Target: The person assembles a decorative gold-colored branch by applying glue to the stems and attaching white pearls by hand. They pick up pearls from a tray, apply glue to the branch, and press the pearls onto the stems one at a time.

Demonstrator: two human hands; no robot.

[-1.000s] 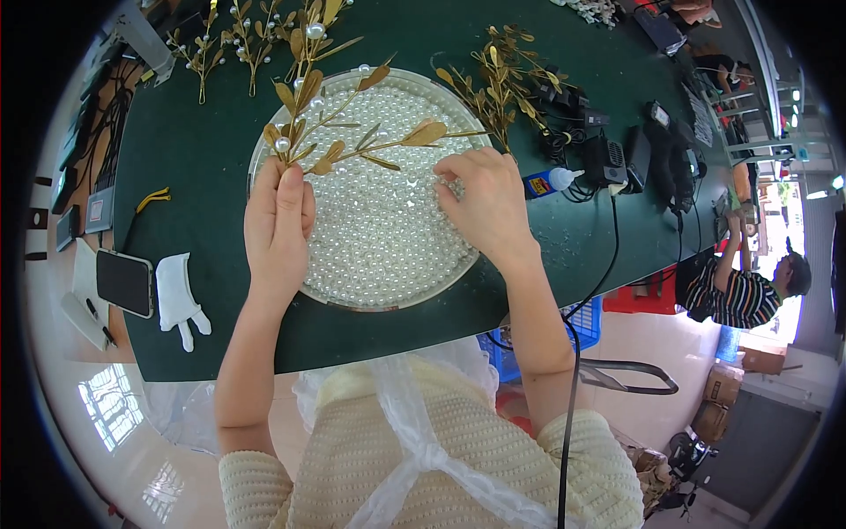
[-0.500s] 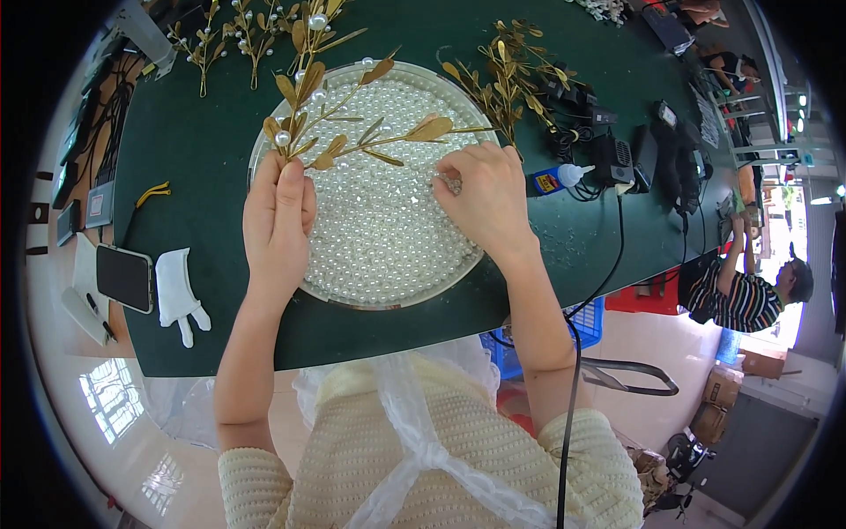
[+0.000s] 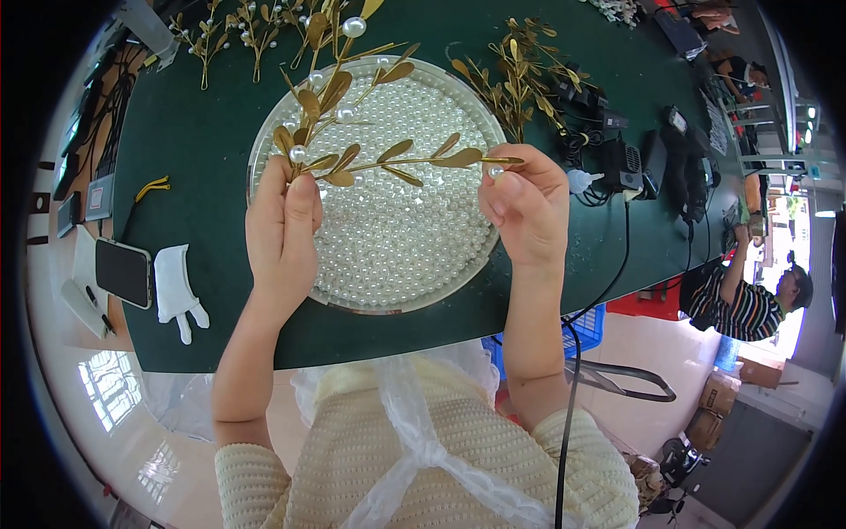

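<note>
My left hand (image 3: pixel 284 229) is closed round the stem end of a gold leaf branch (image 3: pixel 388 162) dotted with white pearls. One sprig of it stretches across to the right, over a round tray (image 3: pixel 370 306) filled with loose pearls (image 3: pixel 397 238). At that sprig's far tip, my right hand (image 3: pixel 533 207) pinches a single white pearl (image 3: pixel 495 171) against or very near the gold stem; whether it is fixed there I cannot tell. Behind my right hand, a glue bottle (image 3: pixel 582 181) shows only its white top.
Finished-looking pearl sprigs (image 3: pixel 256 40) lie at the far left, and bare gold branches (image 3: pixel 520 79) at the far right. Black adapters and cables (image 3: pixel 624 163) crowd the right side. A phone (image 3: pixel 124 273) and a white glove (image 3: pixel 178 286) rest at left. Another person (image 3: pixel 749 295) sits at right.
My right hand has risen from over the pearls to the sprig's tip and turned, bringing a pearl there. The branch has tilted slightly and come nearer in my left hand.
</note>
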